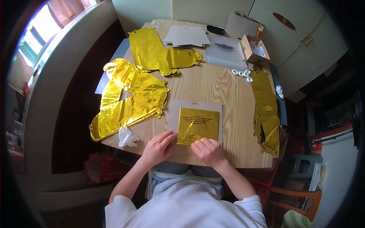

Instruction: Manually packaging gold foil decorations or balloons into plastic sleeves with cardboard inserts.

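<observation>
A folded gold foil balloon [198,125], a flat square with dark print, lies on a pale card [173,116] with a hanging slot at its far edge. My right hand [208,151] has its fingers curled at the balloon's near edge, closed on the foil there; the fingertips are partly hidden. Beside the left edge of the card and balloon rests my left hand [158,146], its fingers loosely bent, thumb apart and nothing visible in them. A crumpled white glove-like piece [127,137] lies left of that hand.
Large unfolded gold foil balloons cover the table's left side [133,97], far left [146,49] and right edge [265,110]. White ribbon rolls [241,73] sit near an open cardboard box [262,59]. Farther back are stacked pale cards [186,36] and a clear plastic sheet [224,55].
</observation>
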The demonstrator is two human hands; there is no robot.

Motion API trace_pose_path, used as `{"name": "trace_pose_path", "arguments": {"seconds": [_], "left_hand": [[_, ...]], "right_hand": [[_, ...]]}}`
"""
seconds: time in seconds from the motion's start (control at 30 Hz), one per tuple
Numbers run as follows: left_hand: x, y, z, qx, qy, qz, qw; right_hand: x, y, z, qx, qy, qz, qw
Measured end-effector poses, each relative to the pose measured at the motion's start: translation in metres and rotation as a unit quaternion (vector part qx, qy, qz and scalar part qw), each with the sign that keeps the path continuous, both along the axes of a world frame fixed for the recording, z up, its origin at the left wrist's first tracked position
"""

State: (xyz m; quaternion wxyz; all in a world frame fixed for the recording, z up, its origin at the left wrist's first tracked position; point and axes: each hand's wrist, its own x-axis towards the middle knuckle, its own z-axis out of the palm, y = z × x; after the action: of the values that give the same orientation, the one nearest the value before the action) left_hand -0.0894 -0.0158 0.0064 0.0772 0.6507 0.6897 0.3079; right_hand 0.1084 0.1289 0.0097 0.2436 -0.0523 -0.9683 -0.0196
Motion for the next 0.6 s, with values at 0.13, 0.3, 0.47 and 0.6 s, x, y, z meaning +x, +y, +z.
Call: {"name": "trace_pose_path", "arguments": {"seconds": [0.13,0.3,0.47,0.6], "left_hand": [[0.0002,-0.001,0.0006,0.005,-0.008,0.008,1.0],[0.0009,-0.0024,-0.0019,0.01,-0.006,0.011,1.0],[0.0003,-0.0025,-0.0043,0.012,0.029,-0.014,0.999],[0.0072,-0.0016,0.0031,0.009,0.102,-0.042,0.994]], "right_hand": [[-0.0039,0.0007,-0.0027,0.016,0.017,0.001,1.0],[-0.0047,0.0001,-0.0009,0.024,0.015,-0.004,1.0],[-0.0066,-0.002,-0.0063,0.032,0.025,-0.024,0.999],[-0.0055,-0.0044,-0.0046,0.012,0.004,-0.029,0.999]]}}
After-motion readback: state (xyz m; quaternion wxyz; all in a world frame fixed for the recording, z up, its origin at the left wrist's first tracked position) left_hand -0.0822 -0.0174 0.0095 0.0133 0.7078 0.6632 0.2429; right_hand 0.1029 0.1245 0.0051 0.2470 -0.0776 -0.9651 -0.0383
